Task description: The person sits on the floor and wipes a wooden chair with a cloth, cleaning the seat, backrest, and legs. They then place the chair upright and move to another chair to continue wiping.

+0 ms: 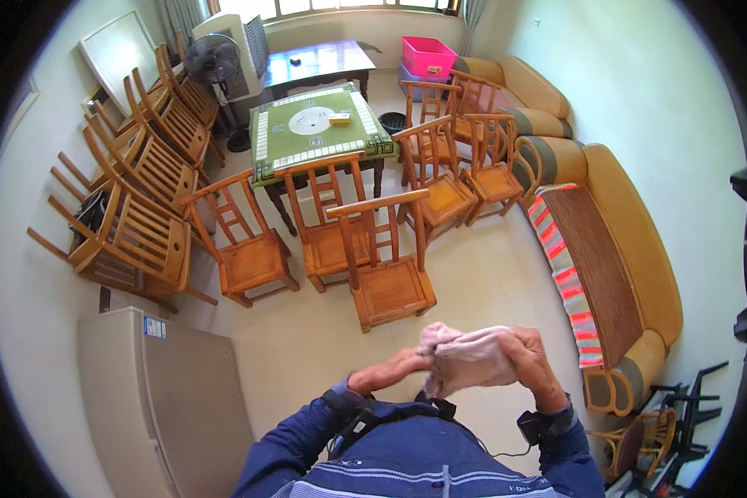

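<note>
A pale pink cloth (473, 361) is held up in front of my body, bunched at its left end and folded flatter at its right. My left hand (395, 370) grips the bunched end, its fingertips partly hidden by the cloth. My right hand (529, 358) is closed on the other end. Beyond the cloth stands a wooden chair (392, 289), the nearest of several, with its back towards the square table. A green mahjong cloth (299, 140) with rows of white tiles and a small yellow box (339, 118) covers that table.
Stacked wooden chairs (155, 168) line the left wall, beside a standing fan (215, 59). A refrigerator (193, 380) is at lower left. Sofas (635, 236) run along the right wall, with folded chairs (678, 429) at lower right. Pink and purple bins (426, 56) stand near the window.
</note>
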Demonstrator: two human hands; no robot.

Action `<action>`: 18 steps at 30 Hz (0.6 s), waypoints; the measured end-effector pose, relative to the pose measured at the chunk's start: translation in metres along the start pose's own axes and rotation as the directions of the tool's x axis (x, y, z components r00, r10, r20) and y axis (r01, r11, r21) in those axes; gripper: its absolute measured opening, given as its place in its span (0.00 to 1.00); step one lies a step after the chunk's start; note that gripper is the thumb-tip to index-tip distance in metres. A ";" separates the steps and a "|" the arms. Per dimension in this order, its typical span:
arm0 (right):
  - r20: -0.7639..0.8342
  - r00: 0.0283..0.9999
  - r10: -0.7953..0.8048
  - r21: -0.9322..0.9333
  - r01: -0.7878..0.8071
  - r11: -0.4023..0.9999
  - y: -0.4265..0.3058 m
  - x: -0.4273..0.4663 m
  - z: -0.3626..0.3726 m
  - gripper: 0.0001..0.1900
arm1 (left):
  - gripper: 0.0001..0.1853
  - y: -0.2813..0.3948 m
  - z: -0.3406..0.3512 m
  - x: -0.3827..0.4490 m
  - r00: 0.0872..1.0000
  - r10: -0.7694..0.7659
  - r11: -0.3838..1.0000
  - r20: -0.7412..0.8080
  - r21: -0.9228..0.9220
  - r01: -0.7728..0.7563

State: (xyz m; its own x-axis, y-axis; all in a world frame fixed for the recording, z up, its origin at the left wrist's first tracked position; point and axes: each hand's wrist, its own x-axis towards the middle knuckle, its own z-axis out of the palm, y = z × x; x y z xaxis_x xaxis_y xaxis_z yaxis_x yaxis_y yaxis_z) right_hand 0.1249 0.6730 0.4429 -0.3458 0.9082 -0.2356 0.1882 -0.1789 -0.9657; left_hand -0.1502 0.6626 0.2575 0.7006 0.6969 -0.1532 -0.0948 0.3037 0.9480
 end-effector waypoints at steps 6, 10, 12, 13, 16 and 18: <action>-0.196 0.981 0.007 0.062 0.006 0.998 0.009 -0.027 0.020 0.20 | 0.29 0.047 -0.044 -0.036 0.952 0.244 0.603 -0.187 -0.739 -0.300; -0.126 0.992 0.007 0.143 0.011 0.990 0.003 -0.038 0.043 0.22 | 0.30 0.052 -0.046 -0.033 0.947 0.212 0.488 -0.243 -0.813 -0.318; -0.037 0.999 -0.012 0.054 0.014 0.998 0.000 -0.037 0.049 0.23 | 0.30 0.049 -0.042 -0.028 0.971 0.040 0.396 -0.236 -0.888 -0.232; -0.125 0.992 0.005 0.153 0.015 0.988 0.001 -0.033 0.050 0.23 | 0.29 0.047 -0.040 -0.027 0.973 -0.005 0.445 -0.232 -0.872 -0.206; -0.313 0.948 0.065 0.443 0.085 0.893 0.010 -0.015 0.042 0.22 | 0.21 0.050 -0.055 -0.036 0.960 0.181 0.462 -0.214 -0.843 -0.275; -0.365 0.914 0.175 0.652 0.117 0.749 0.020 -0.001 0.034 0.22 | 0.13 0.056 -0.067 -0.049 0.848 0.082 0.577 -0.523 -0.669 -0.468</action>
State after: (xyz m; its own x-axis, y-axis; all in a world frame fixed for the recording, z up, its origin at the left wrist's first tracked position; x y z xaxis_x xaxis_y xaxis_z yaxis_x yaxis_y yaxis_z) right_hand 0.0977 0.6552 0.4200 0.0522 0.9374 -0.3443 -0.4990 -0.2742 -0.8221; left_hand -0.2376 0.6891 0.2995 0.2163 0.9560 -0.1984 -0.8559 0.2834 0.4326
